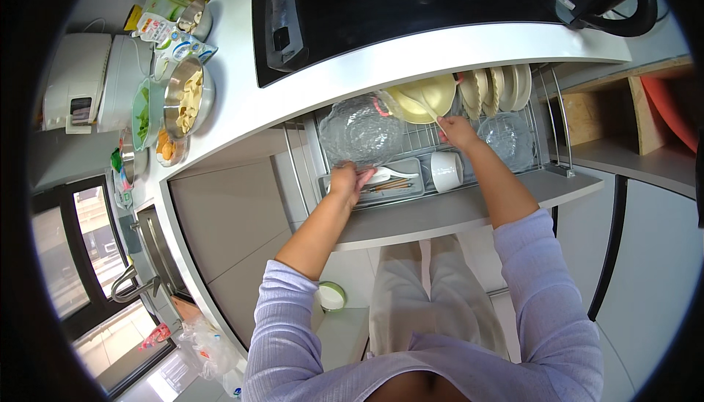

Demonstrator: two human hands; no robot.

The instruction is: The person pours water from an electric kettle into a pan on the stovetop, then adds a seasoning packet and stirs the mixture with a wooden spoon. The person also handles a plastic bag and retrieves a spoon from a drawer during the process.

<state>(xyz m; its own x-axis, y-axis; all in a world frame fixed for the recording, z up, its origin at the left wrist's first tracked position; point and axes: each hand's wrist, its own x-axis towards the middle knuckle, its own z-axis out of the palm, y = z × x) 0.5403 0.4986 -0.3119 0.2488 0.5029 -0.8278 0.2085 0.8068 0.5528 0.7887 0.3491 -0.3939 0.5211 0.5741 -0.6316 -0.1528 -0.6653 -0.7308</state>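
My left hand [346, 182] grips the near rim of a clear textured glass bowl [360, 129] at the left of the open drawer [467, 204]. My right hand [459, 132] holds the end of a pale spoon-like utensil [422, 104], which lies across a yellow bowl [407, 106]; the utensil's far end is hard to make out. Below my left hand, a grey cutlery tray [419, 182] contains white spoons [388, 175] and wooden-handled utensils [388, 186]. A white mug [446, 171] lies on its side beside the tray.
Cream plates [495, 91] stand in the rack, with another glass bowl [506, 138] nearer. Above the drawer are the black cooktop [374, 22] and a black kettle [602, 0]. On the left counter, a steel bowl [206, 102] holds pale food pieces, near a green basket [140, 113].
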